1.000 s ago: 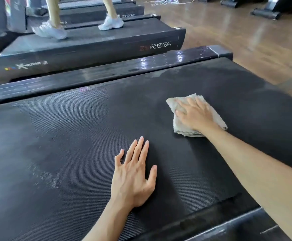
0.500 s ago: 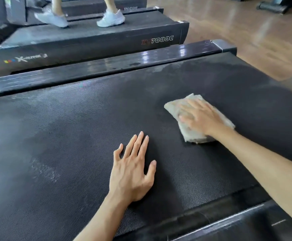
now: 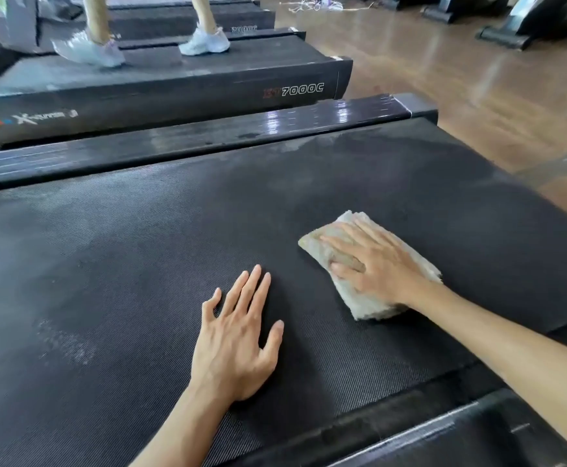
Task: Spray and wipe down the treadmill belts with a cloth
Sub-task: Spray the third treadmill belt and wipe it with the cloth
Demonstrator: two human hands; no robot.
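A wide black treadmill belt (image 3: pixel 123 264) fills most of the view, with pale dusty streaks at its left and far side. A folded off-white cloth (image 3: pixel 373 301) lies on the belt at centre right. My right hand (image 3: pixel 373 264) presses flat on top of the cloth, fingers spread and pointing left. To its left, my left hand (image 3: pixel 238 338) rests palm-down on the bare belt with straight fingers, holding nothing. No spray bottle is in view.
A glossy black side rail (image 3: pixel 208 143) borders the belt's far edge, another rail (image 3: pixel 444 439) the near edge. Beyond stands a second treadmill (image 3: pixel 174 92) with a person's white-shoed feet (image 3: pixel 204 42) on it. Wooden floor (image 3: pixel 477 96) lies at right.
My right hand has slid the cloth toward me and a little right along the belt. My left hand has stayed in place on the belt. The feet on the far treadmill have stepped.
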